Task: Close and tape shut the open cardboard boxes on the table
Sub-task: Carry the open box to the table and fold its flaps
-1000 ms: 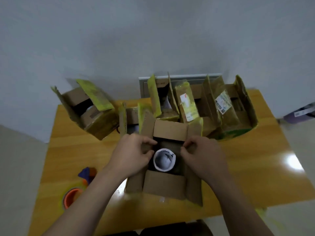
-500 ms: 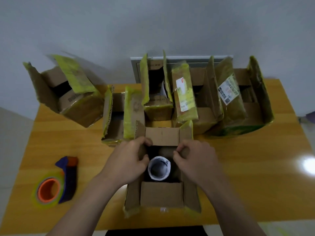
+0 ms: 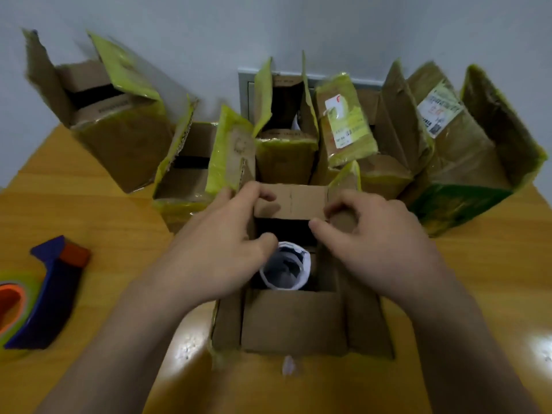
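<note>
Two hands pinching the near box's side flaps, open boxes crowding behind.

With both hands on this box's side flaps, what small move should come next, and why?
Probably fold both side flaps inward over the opening: the left hand and right hand each pinch one, the front box is open, the white roll exposed, and the tape dispenser lies untouched.
</note>
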Available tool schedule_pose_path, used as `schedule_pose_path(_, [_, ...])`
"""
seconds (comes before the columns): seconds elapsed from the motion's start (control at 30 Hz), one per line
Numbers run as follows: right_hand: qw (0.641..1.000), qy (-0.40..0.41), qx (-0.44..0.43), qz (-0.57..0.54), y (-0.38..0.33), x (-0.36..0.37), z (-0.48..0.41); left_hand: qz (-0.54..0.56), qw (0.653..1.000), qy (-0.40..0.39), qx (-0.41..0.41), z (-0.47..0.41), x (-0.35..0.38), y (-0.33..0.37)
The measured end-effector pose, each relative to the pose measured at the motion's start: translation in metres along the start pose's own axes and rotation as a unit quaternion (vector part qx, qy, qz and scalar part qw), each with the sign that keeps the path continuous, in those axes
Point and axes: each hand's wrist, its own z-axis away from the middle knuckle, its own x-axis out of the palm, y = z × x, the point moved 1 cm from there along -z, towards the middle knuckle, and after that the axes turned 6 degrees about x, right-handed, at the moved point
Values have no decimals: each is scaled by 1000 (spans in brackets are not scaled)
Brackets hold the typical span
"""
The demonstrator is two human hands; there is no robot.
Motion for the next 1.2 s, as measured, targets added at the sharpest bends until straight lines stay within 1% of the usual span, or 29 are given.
schedule_pose_path(0.07, [999,4,-20,-29,9,-4,9,21,999,24,4,10,3,3])
schedule_pose_path(0.17, [992,11,-53,-116,20,-9,35,47,998,49,11,32,2,10])
schedule_pose_path(0.3, [965,2,-61,-255,31,5,62,68,995,77,1,66,12,26])
schedule_pose_path(0.4, [946,-4,-67,-317,34,19,76,88,989,121,-6,84,20,29])
schedule_pose_path(0.53, [932,42,-85,-350,38,36,88,122,981,148,-4,100,22,31])
schedule_pose_path(0.67, [914,109,-78,-382,43,38,85,108,978,178,16,108,25,35])
schedule_pose_path(0.83, [915,158,-94,-360,46,30,74,92,970,218,63,108,23,38])
schedule_pose_path(0.9, [918,163,-93,-349,51,29,67,87,969,212,95,105,25,36])
schedule_pose_path(0.97, [917,174,-83,-350,59,30,59,106,968,189,128,97,30,29])
schedule_pose_path(1.03, [906,192,-63,-371,70,32,52,108,967,178,144,85,36,19])
schedule_pose_path(1.1, [887,196,-50,-415,80,34,46,72,966,196,154,70,41,9])
schedule_pose_path(1.13, [878,192,-46,-436,84,35,43,61,965,204,152,63,43,5])
schedule_pose_path(1.2, [863,184,-36,-468,90,35,39,74,966,206,138,49,43,-3])
